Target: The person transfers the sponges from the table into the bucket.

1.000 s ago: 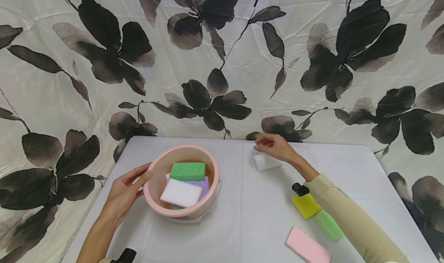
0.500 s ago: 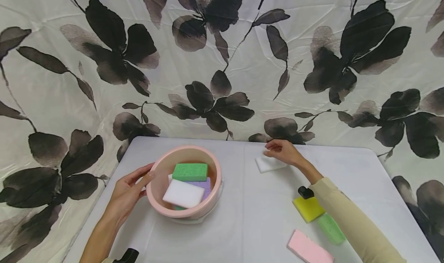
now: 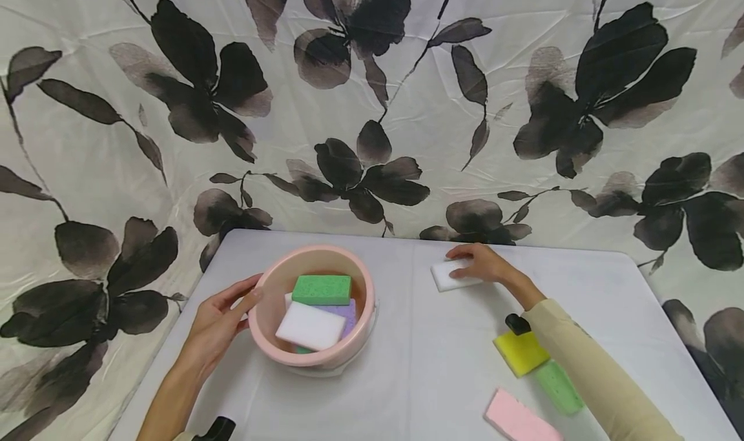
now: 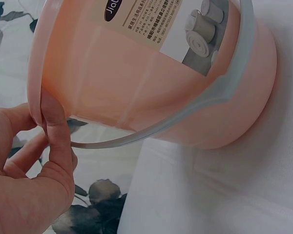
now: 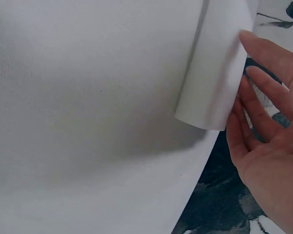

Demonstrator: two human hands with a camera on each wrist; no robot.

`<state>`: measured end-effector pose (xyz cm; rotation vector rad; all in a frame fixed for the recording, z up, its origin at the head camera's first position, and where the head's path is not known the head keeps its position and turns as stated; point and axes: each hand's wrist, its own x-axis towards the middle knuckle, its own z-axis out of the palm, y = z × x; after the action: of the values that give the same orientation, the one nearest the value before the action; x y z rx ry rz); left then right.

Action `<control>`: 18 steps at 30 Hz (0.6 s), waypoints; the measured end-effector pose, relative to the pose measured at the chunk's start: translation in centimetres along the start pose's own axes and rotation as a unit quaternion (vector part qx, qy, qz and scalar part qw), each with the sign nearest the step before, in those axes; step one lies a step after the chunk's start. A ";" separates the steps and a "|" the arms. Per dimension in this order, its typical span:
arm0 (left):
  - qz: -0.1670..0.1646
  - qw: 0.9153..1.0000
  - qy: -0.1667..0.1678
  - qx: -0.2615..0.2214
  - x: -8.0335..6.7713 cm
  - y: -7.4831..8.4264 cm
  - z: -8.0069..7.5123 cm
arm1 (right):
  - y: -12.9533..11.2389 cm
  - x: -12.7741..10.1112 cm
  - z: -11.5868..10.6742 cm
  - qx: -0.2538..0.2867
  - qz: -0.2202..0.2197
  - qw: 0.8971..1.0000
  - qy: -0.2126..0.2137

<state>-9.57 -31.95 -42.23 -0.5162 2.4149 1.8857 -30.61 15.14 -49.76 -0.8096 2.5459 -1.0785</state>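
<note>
My left hand [image 3: 212,328] pinches the left rim of a pink bucket [image 3: 264,331]; its thumb and fingers lie on either side of the rim in the left wrist view. Inside the bucket sit a green sponge [image 3: 321,289], a white sponge [image 3: 310,327] and a purple sponge [image 3: 347,312], with others partly hidden beneath. At the table's far edge, my right hand [image 3: 485,265] is over another white sponge [image 3: 443,278]. The right wrist view has one fingertip at the edge of that white sponge [image 5: 212,73], the remaining fingers loosely bent beside it.
A yellow sponge [image 3: 521,354], a light green sponge [image 3: 559,387] and a pink sponge [image 3: 520,417] lie near the right forearm. Behind the white-covered table [image 3: 401,389] hangs a floral cloth [image 3: 453,124]. A pale handle [image 4: 171,119] hangs along the bucket's side.
My right hand has come down from above onto the white sponge at the far edge. The left hand keeps its hold on the bucket. The whole head view has shifted slightly.
</note>
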 end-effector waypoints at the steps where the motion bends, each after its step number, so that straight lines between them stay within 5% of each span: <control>1: 0.000 1.000 0.000 -0.002 0.0 0.0 0.0 | 0.0 0.0 0.0 -0.013 -0.004 1.000 -0.009; 8: 0.005 1.000 -0.003 -0.009 0.0 0.0 0.1 | -0.5 0.0 -0.5 -0.067 -0.049 0.996 -0.043; 18: 0.006 1.000 -0.002 0.002 0.0 0.0 0.0 | -1.6 -0.6 -1.5 -0.076 -0.019 0.995 -0.054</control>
<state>-9.53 -31.92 -42.22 -0.4999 2.4236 1.8854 -30.17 15.45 -47.58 -0.9312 2.5546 -0.8345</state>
